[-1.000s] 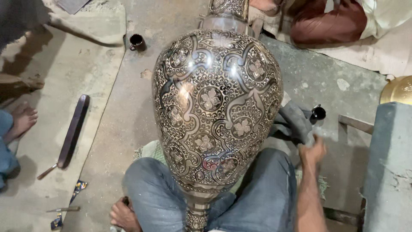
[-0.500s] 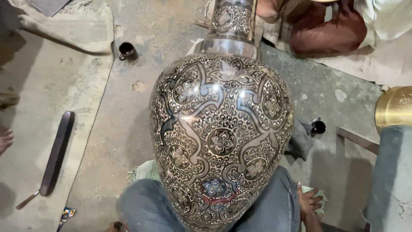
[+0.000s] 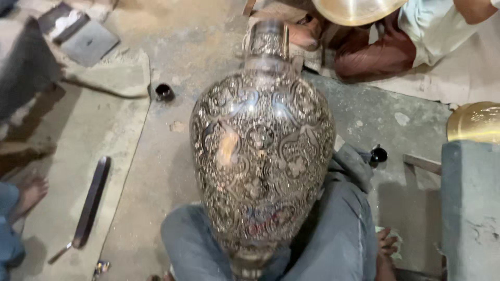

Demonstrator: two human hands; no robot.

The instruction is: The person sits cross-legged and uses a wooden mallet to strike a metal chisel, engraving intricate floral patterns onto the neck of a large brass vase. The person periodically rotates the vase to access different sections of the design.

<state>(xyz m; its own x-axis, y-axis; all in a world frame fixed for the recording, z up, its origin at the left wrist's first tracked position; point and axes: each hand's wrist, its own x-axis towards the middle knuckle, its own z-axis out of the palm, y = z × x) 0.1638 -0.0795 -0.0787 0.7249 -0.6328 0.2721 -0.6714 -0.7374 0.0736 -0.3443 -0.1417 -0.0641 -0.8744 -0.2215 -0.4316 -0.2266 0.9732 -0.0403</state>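
A large metal vase (image 3: 260, 156) with dense engraved floral patterns lies across my lap, its narrow neck (image 3: 268, 41) pointing away from me and its foot between my thighs. My right hand (image 3: 386, 244) is low beside my right thigh, apart from the vase, fingers resting on a pale scrap on the floor; I cannot make out whether it grips it. Only a sliver of my left hand (image 3: 156, 277) shows at the bottom edge under my left thigh. My grey trousers (image 3: 333, 234) support the vase.
A long dark flat tool (image 3: 91, 203) lies on the floor at left. Small black pots (image 3: 164, 92) (image 3: 378, 154) stand either side of the vase. A grey cloth (image 3: 351, 166), grey block (image 3: 469, 208) and brass dish (image 3: 476, 122) are right. Another person (image 3: 375, 52) sits ahead; a foot (image 3: 28, 195) is at left.
My right hand has left the grey cloth and dropped to the floor beside my thigh. The view has shifted so the vase's neck shows in full.
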